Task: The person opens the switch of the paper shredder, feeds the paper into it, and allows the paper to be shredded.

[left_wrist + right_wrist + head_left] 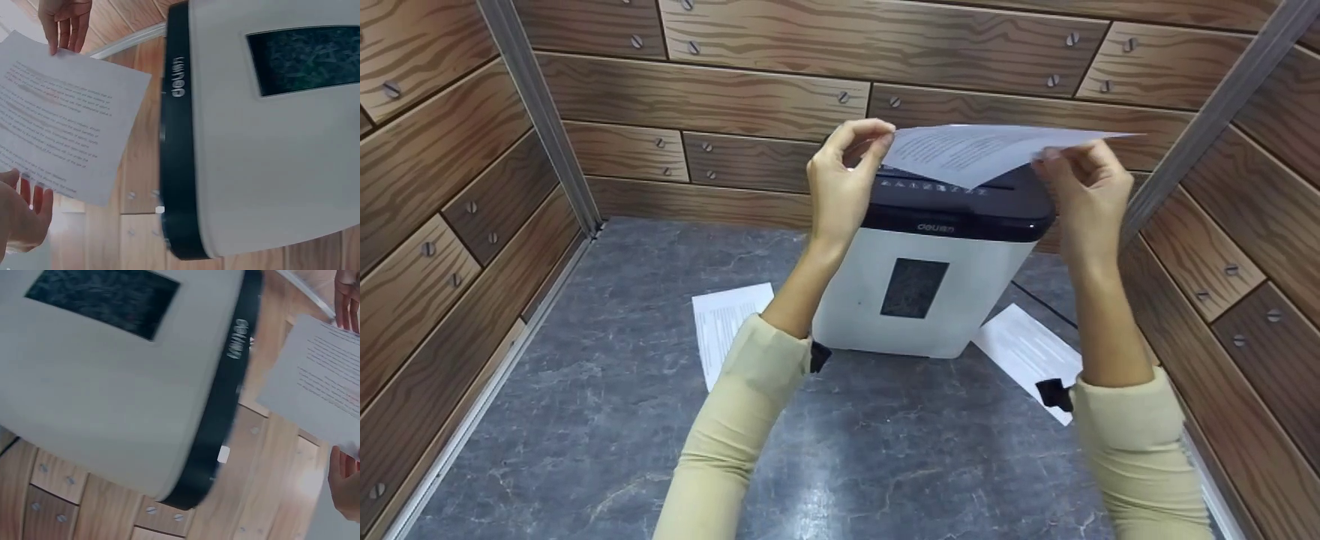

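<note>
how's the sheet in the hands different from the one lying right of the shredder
The held sheet is raised near the top of the shredder, while the lying sheet is down on the grey surface.
The left hand and right hand pinch the held sheet; neither touches the lying sheet.
The held sheet curves a little; the lying sheet looks flat.
Both are white with printed text.
</note>
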### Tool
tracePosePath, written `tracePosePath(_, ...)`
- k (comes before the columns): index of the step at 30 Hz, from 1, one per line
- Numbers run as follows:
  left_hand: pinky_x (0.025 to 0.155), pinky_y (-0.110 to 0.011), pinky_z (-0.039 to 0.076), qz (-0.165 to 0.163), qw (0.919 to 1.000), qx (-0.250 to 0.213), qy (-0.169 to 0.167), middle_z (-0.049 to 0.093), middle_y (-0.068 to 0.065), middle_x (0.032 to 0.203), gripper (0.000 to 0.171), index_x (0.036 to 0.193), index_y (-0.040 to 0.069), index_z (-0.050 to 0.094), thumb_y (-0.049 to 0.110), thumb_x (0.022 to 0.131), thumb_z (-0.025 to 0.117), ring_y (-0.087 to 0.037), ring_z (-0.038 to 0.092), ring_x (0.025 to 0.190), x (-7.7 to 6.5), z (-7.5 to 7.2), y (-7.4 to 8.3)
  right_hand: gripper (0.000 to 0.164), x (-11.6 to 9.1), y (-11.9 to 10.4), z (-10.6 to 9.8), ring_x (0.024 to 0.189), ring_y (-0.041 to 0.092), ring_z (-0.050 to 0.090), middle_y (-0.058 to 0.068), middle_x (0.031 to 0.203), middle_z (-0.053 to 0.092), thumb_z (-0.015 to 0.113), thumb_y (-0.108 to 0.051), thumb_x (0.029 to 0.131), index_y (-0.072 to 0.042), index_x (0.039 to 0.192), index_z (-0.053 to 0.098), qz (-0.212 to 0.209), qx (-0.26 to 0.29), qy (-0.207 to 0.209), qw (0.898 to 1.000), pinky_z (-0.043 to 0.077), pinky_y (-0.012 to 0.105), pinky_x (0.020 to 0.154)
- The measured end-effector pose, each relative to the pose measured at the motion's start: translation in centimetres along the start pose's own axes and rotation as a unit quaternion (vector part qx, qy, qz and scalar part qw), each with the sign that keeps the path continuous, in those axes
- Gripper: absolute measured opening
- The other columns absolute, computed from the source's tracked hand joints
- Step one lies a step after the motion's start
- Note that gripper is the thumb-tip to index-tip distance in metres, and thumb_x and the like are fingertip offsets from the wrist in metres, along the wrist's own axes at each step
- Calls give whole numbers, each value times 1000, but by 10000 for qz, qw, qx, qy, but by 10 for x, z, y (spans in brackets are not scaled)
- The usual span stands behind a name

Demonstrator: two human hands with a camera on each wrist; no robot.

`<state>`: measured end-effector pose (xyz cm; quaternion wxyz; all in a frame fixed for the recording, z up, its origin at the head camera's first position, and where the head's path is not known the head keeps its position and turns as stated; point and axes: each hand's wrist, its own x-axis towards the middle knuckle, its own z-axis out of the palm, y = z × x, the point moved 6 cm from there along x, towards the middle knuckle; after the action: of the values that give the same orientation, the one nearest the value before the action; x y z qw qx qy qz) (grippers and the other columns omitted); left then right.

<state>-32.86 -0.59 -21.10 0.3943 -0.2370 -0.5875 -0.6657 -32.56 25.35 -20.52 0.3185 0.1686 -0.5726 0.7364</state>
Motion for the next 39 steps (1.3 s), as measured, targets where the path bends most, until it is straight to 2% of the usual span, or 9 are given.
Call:
tracePosePath(3,81,-27,49,-58,9999,-110,75,65,-14,90,8,89,-9,65,-3,83,64,-13,61,84,-3,1,-12,8,4,13,-2,74,21,60,13,78,62,59,12,82,5,83,64,-82,-308,-45,9995,51,31,78)
tracePosePath(7,83,-28,49,-76,9997,-218,87,63,-20,91,7,89,-13,62,-9,83,62,-18,61,85,-7,0,-9,10,6,23,-3,78,20,59,10,82,64,62,8,79,2,85,67,-352,-726,-95,9967,47,26,76)
tracePosePath(9,83,-29,49,-86,9997,-190,88,63,-19,90,7,89,-13,61,-9,83,61,-17,61,85,-9,-1,-7,10,5,22,0,79,19,58,9,83,65,62,7,78,3,86,68,-509,-820,-151,9952,45,25,73)
tracePosePath(13,83,-28,48,-93,9998,-153,56,64,-16,90,8,90,-10,63,-6,84,62,-13,61,85,-11,1,-21,11,-1,18,6,78,17,57,4,80,66,59,8,79,5,85,67,-607,-983,-216,9931,43,24,73)
tracePosePath(20,83,-26,49,-371,9993,-53,92,65,-15,91,9,90,-8,65,-2,83,64,-11,60,84,-14,5,-55,12,-1,26,3,79,12,56,-1,81,64,61,11,80,3,86,67,-355,-1384,-172,9896,43,23,74)
tracePosePath(27,79,-26,50,-429,9988,216,-1,66,-9,89,8,89,-3,67,2,84,65,-7,60,83,-19,6,-66,14,-3,36,-2,83,14,56,5,84,65,57,11,81,3,86,68,-346,-1701,-250,9845,42,23,77)
tracePosePath(31,76,-21,49,-683,9948,751,-87,68,-6,88,7,89,0,68,4,84,66,-6,61,81,-21,5,-73,16,-2,48,-8,83,15,56,4,85,65,55,10,81,4,88,68,-227,-1866,-316,9817,42,23,75)
tracePosePath(34,75,-22,47,-827,9848,1520,-158,69,-1,87,6,88,6,69,9,84,67,-6,61,82,-21,4,-76,16,2,61,-15,85,14,57,3,85,67,56,10,81,3,89,68,-212,-2161,-348,9755,42,23,77)
tracePosePath(39,101,-30,32,-714,9687,2353,-340,69,1,89,6,88,7,70,11,84,67,-9,61,93,-20,4,-77,13,4,73,-20,86,10,59,3,87,68,60,5,83,0,90,70,-421,-2937,-419,9541,43,22,78)
